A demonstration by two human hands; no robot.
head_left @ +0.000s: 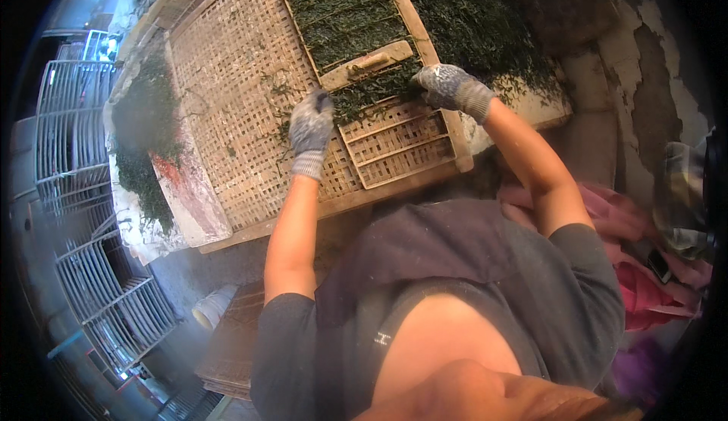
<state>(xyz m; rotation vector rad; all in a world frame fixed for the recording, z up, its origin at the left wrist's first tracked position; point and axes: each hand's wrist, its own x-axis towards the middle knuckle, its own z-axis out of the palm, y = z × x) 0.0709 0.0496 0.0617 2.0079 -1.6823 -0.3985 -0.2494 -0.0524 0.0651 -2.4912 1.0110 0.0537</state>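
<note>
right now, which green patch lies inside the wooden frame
The middle patch, extending between the left hand and right hand; the left patch and right patch lie outside the wooden frame.

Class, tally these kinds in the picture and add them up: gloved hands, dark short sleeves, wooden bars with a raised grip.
Gloved hands (left hand, right hand): 2
Dark short sleeves: 2
Wooden bar with a raised grip: 1
Total: 5

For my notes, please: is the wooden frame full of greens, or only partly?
Only partly full: greens cover the far part of the frame, but its near end shows bare slats.
</note>
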